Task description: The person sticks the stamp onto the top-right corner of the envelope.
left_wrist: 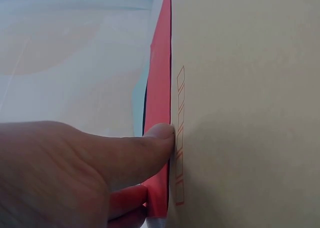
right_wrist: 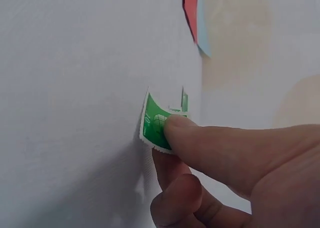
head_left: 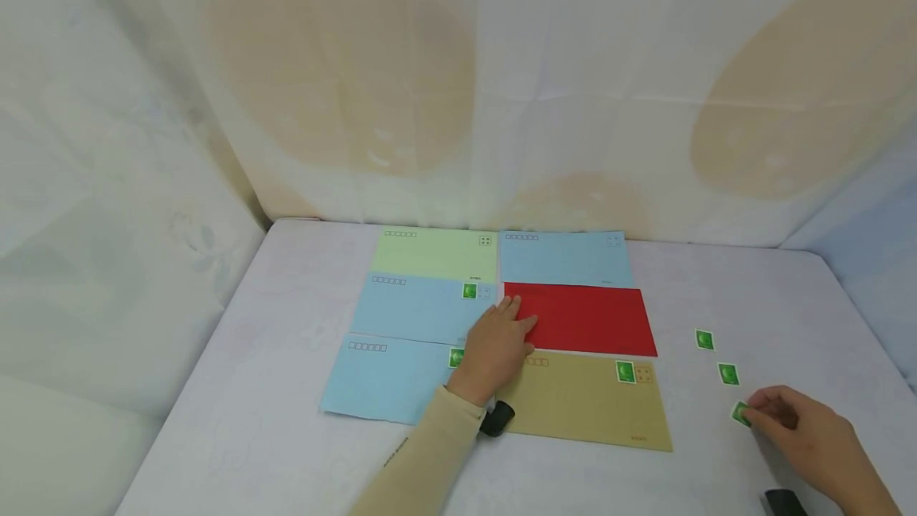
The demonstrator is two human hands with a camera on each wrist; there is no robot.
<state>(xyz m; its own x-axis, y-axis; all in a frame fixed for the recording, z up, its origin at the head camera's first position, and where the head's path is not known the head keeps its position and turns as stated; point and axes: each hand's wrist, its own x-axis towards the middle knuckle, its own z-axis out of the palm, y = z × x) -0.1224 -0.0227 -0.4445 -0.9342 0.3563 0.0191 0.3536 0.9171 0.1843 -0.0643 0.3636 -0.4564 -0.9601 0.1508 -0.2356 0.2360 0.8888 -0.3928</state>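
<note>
My right hand [head_left: 805, 432] pinches a green postage stamp [right_wrist: 156, 124] between thumb and fingertip, and the stamp bends in the grip. Two more green stamps, one nearer [head_left: 728, 374] and one farther [head_left: 705, 340], lie on the table just beyond it. My left hand [head_left: 494, 345] rests with spread fingers on the left end of a red envelope [head_left: 591, 319]. In the left wrist view its thumb lies at the border between the red envelope and the tan envelope [left_wrist: 250, 112]. The tan envelope bears a green stamp [head_left: 626, 372] near its upper right corner.
On the left are a light green envelope [head_left: 433, 253], a blue envelope [head_left: 408, 309] with a stamp [head_left: 469, 291], and a lower blue envelope [head_left: 390, 381] with a stamp [head_left: 456, 357] partly behind the hand. Another blue envelope [head_left: 566, 259] lies beyond the red one. Curtains surround the white table [head_left: 286, 301].
</note>
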